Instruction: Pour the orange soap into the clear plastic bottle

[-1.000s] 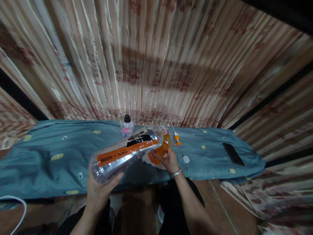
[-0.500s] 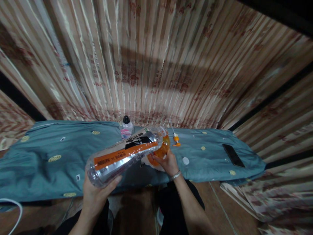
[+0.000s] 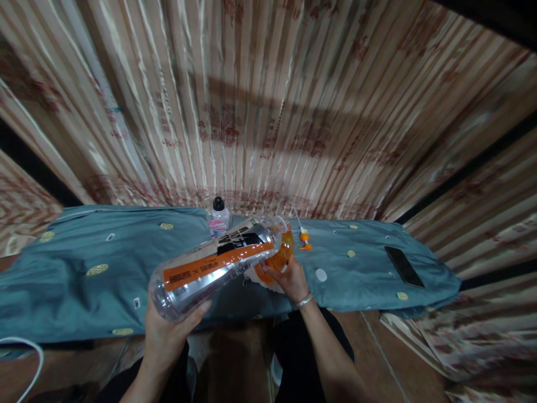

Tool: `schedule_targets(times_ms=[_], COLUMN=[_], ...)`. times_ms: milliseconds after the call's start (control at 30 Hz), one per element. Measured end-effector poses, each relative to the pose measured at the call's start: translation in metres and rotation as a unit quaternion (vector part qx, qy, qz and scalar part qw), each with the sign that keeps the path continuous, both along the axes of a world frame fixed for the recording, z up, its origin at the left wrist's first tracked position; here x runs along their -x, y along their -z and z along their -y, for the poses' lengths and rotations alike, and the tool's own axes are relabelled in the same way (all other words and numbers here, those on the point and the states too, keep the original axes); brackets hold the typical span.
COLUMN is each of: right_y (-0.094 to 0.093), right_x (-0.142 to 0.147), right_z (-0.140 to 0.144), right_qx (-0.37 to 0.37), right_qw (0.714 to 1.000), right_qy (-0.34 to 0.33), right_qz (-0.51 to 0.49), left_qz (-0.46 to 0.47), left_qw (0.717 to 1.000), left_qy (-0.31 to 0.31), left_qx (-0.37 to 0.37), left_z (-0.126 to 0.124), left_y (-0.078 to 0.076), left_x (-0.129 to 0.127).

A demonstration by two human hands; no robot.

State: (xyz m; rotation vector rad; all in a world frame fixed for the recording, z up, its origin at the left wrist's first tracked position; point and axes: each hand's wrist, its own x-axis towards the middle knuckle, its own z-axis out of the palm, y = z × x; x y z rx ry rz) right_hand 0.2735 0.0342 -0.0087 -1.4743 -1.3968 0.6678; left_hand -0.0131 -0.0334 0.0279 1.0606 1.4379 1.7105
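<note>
Barely moved: tilted bottle [image 3: 220, 258]; phone [image 3: 404, 266] near right edge of bedding [image 3: 364, 280].

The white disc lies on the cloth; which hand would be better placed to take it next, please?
Probably the right hand: it is nearer to the white disc, though it grips the orange bottle and would need freeing. The left hand is farther off and holds the large clear bottle.

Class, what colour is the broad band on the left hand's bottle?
The band is orange, best seen in the head view.
</note>
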Motion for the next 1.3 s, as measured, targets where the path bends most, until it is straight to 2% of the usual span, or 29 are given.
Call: schedule_targets(times_ms=[200, 433, 667, 867, 1100, 1200, 1300], right_y=[-0.006, -0.003, -0.004, -0.003, -0.001, -0.002, -0.005], right_x=[0.0, -0.001, -0.002, -0.002, -0.004, -0.004, -0.003], right_z=[0.001, 0.001, 0.002, 0.002, -0.001, -0.002, -0.003], right_qx=[0.006, 0.01, 0.009, 0.025, 0.004, 0.006, 0.004], right_qw=[1.0, 1.0, 1.0, 1.0, 1.0, 1.0, 1.0], right_qy=[-0.001, 0.0, 0.003, 0.011, 0.007, 0.0, 0.001], right_qz=[-0.003, -0.007, 0.008, 0.01, 0.02, 0.018, 0.005], left_qz=[-0.008, -0.021, -0.002, -0.017, 0.004, -0.011, -0.007], left_qw=[1.0, 1.0, 1.0, 0.999, 1.0, 0.999, 0.999], left_qy=[0.007, 0.003, 0.002, 0.044, 0.022, 0.048, 0.049], left_qx=[0.0, -0.005, -0.004, 0.006, -0.004, 0.008, 0.017], left_z=[0.001, -0.001, 0.001, -0.003, 0.0, -0.002, -0.004], left_y=[-0.001, 0.004, -0.001, 0.003, -0.006, -0.004, 0.001], left_x=[0.0, 0.004, 0.0, 0.014, 0.004, 0.01, 0.017])
